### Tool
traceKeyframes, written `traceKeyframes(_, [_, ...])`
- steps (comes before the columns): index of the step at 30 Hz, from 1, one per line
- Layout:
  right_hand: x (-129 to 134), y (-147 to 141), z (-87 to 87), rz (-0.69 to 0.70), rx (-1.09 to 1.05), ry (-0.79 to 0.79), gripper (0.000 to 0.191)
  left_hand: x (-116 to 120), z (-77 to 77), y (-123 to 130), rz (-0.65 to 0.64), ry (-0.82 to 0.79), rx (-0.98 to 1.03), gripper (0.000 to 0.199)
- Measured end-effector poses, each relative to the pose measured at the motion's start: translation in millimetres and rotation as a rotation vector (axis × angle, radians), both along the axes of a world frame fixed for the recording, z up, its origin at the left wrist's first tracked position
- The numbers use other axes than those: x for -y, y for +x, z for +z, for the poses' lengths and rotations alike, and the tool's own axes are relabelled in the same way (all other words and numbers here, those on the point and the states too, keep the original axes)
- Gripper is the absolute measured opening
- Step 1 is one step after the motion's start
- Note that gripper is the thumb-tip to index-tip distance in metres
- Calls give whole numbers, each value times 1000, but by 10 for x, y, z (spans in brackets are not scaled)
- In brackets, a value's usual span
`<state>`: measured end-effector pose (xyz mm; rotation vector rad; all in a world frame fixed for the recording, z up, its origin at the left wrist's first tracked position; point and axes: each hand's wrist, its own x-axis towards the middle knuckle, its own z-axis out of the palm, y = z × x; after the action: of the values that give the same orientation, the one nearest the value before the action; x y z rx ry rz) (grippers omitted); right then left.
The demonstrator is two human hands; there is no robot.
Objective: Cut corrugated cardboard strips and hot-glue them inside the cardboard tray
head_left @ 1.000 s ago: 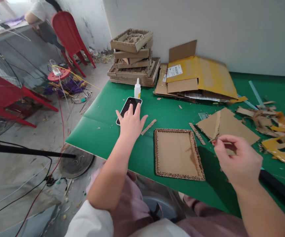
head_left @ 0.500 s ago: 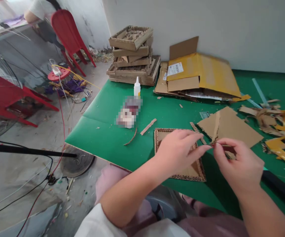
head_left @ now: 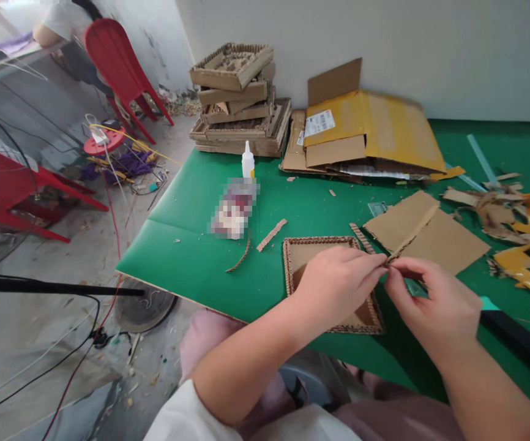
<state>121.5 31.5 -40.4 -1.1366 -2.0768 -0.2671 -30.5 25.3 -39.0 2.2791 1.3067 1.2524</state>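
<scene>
Above the right edge of a shallow cardboard tray (head_left: 320, 246) on the green tabletop (head_left: 191, 214), the left hand (head_left: 341, 282) and the right hand (head_left: 439, 300) are meeting, fingertips close together, and are pinching the near end of a thin cardboard strip (head_left: 414, 230). The strip is slanting up and away over a flat cardboard sheet (head_left: 453, 239). The left hand and forearm are covering part of the tray, which is lying flat. Left of it, a short corrugated piece (head_left: 272, 235) and a curved sliver (head_left: 242, 257) are lying near a pixelated object (head_left: 234, 209), with a white bottle (head_left: 248, 162) standing just behind. Farther back, stacked cardboard trays (head_left: 240, 107) are sitting beside a yellow-taped carton (head_left: 375, 131).
</scene>
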Motion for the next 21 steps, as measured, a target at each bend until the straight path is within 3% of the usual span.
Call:
traceKeyframes(5, [-13, -9, 1, 22, 9, 24, 13, 4, -5, 3, 14, 39, -84, 32])
traceKeyframes(16, [4, -33, 40, 46, -15, 27, 11, -9, -30, 20, 88, 111, -60, 29])
traceKeyframes(21, [2, -38, 38, 34, -44, 0, 12, 2, -25, 18, 60, 34, -34, 27])
